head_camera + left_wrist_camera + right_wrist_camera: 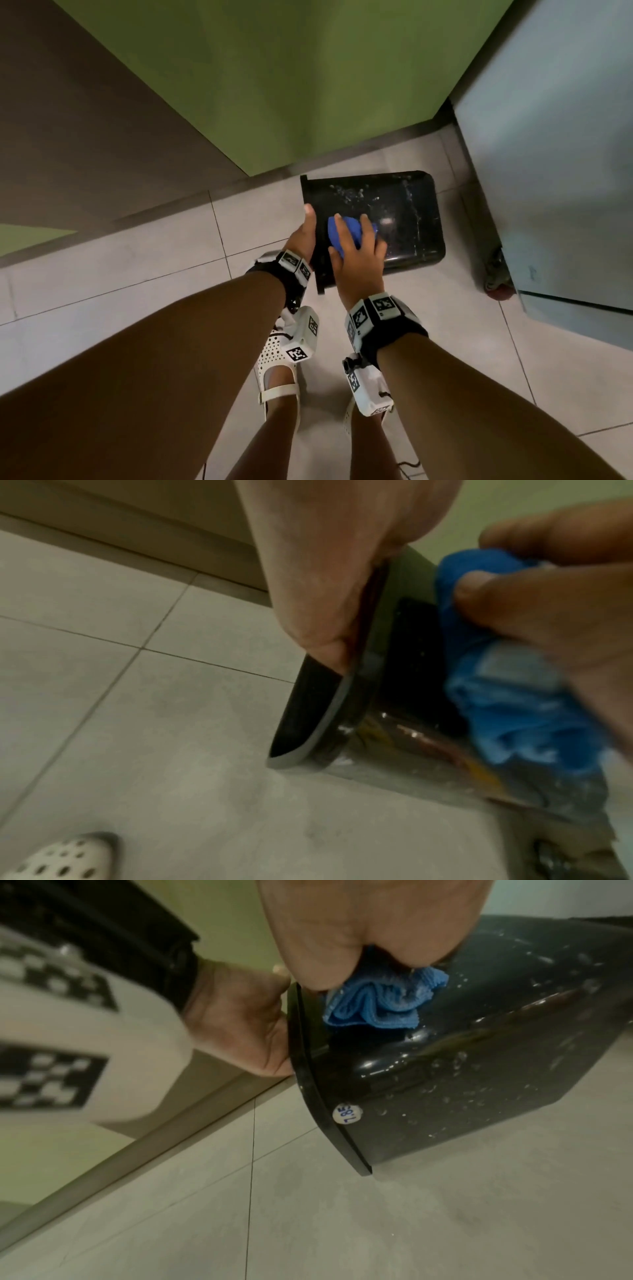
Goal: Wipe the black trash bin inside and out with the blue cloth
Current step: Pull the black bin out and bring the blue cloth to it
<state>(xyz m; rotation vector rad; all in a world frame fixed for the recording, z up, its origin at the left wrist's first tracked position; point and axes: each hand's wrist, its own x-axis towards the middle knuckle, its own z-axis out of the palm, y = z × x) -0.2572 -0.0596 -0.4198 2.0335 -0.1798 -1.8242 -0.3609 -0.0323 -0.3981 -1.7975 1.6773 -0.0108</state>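
The black trash bin point(404, 212) lies on its side on the tiled floor, its mouth to the left, its outer wall wet with droplets. My left hand point(305, 233) grips the bin's rim point(346, 696), thumb on top. My right hand point(356, 246) holds the bunched blue cloth point(339, 229) and presses it on the bin's upper outer wall, close to the rim. The right wrist view shows the blue cloth point(380, 1001) under my palm against the bin point(479, 1056). In the left wrist view the cloth point(514, 696) lies beside the rim.
A green wall panel point(274, 85) stands behind the bin, and a pale blue-grey cabinet point(565, 154) stands to its right. A white price sticker point(346, 1114) sits near the bin's rim. My white perforated shoe point(274, 356) stands just in front of the bin.
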